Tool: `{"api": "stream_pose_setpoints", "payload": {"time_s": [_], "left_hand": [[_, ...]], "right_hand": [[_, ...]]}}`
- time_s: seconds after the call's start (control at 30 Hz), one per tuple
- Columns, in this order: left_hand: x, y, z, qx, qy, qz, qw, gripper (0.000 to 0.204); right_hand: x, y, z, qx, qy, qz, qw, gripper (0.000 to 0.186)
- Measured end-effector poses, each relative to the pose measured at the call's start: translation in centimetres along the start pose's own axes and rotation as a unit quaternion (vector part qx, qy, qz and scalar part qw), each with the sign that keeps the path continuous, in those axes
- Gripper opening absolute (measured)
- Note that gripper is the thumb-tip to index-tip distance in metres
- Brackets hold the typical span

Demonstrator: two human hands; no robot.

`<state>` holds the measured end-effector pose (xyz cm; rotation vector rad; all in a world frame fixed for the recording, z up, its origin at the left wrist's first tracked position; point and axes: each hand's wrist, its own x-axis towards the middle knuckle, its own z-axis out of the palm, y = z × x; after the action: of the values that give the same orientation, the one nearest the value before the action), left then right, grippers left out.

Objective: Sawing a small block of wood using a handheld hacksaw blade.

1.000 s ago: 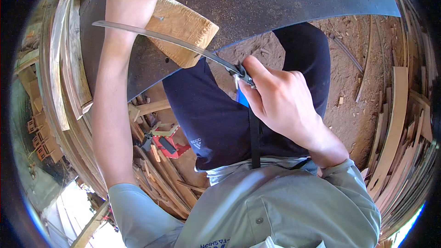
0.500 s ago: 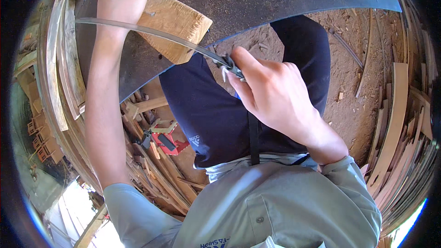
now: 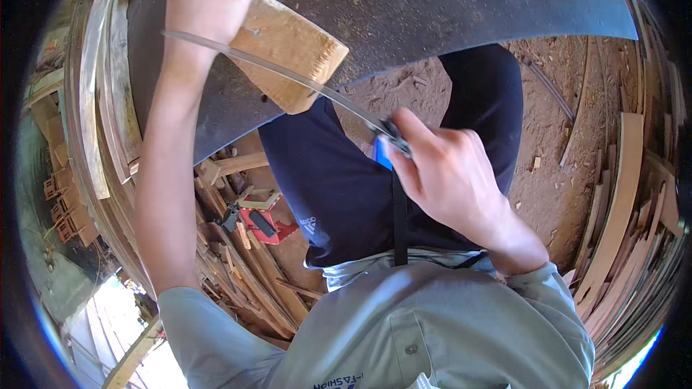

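My right hand (image 3: 458, 176) is closed around the dark handle of a long, narrow metal blade (image 3: 274, 67). The blade, seen nearly edge-on, runs up and left across a wooden block (image 3: 306, 47) and over my left wrist; whether it is a saw or a file is unclear. Pale, with a row of small notches near its close end, the block lies on a dark work surface (image 3: 404, 0), its near end jutting past the edge. My left hand (image 3: 213, 0) grips the block's far part with bent fingers, partly cut off by the picture's top.
Dark-trousered legs (image 3: 346, 194) stretch beneath the surface's edge. Wood strips (image 3: 613, 194) are stacked at the right, with more planks (image 3: 108, 86) at the left. A red and black object (image 3: 261, 222) sits among scraps beside my left leg. Chips litter the dirt floor (image 3: 548, 194).
My right hand has drawn the blade down and right, so its tip lies closer to my left wrist. The left hand stays on the block; the whole view has shifted slightly.
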<state>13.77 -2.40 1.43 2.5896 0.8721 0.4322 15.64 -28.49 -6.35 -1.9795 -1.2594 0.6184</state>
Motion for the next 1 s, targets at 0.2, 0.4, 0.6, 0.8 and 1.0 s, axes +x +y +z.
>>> {"api": "stream_pose_setpoints", "payload": {"time_s": [0.2, 0.4, 0.6, 0.8, 1.0], "left_hand": [[1.5, -7.2, 1.1, -0.039, 0.007, 0.077, 0.996, 0.046], [2.0, -7.2, 1.4, -0.038, 0.008, 0.07, 0.997, 0.044], [1.7, -6.9, 0.8, 0.015, 0.029, 0.05, 0.998, 0.045], [0.7, -3.9, 0.8, 0.021, 0.067, 0.0, 0.998, 0.037], [-0.8, -4.6, -0.3, 0.025, 0.112, 0.046, 0.992, 0.038]], "right_hand": [[-0.5, -0.1, 0.4, -0.006, -0.031, 0.016, 0.999, 0.02], [0.8, -0.6, 0.4, -0.008, -0.011, -0.009, 1.0, 0.015], [-1.3, -0.4, 0.1, -0.012, 0.022, -0.005, 1.0, 0.016], [-3.4, 0.8, 1.1, -0.005, 0.098, -0.069, 0.993, 0.027], [-7.9, 0.0, -3.2, 0.078, 0.025, 0.088, 0.993, 0.016]]}}
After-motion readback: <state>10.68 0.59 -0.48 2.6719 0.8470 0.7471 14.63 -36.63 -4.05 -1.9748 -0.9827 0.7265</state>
